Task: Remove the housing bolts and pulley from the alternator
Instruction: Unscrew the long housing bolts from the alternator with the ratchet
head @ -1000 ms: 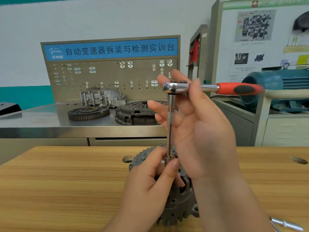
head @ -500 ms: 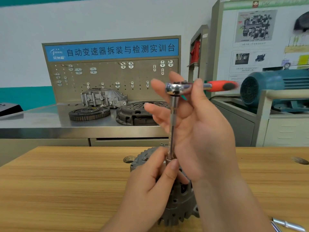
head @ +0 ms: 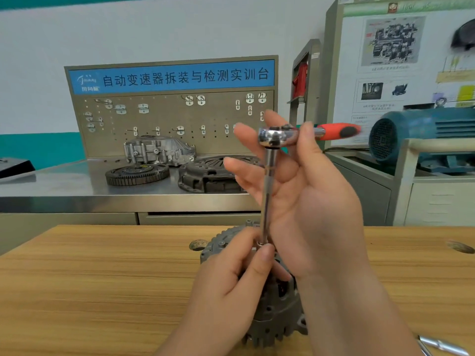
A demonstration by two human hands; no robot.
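Observation:
A grey alternator (head: 272,317) stands on the wooden table (head: 102,278), partly hidden by both hands. A chrome ratchet (head: 276,136) with a red handle (head: 339,131) sits on top of a long extension bar (head: 267,191) that runs straight down to the alternator's top. My left hand (head: 231,291) pinches the bar's lower end right at the housing. My right hand (head: 316,206) holds the ratchet head between thumb and forefinger, with the other fingers spread. The bolt under the bar is hidden.
A metal tool (head: 442,345) lies at the table's near right corner. Round holes (head: 198,244) mark the tabletop. Behind it a steel bench carries a flywheel (head: 137,173), a clutch cover (head: 210,176) and a cast housing (head: 159,150). A blue motor (head: 424,132) stands to the right.
The red handle has swung from pointing right toward the back, so it looks shorter. My right hand turned with the ratchet head. My left hand kept its pinch at the bar's base.

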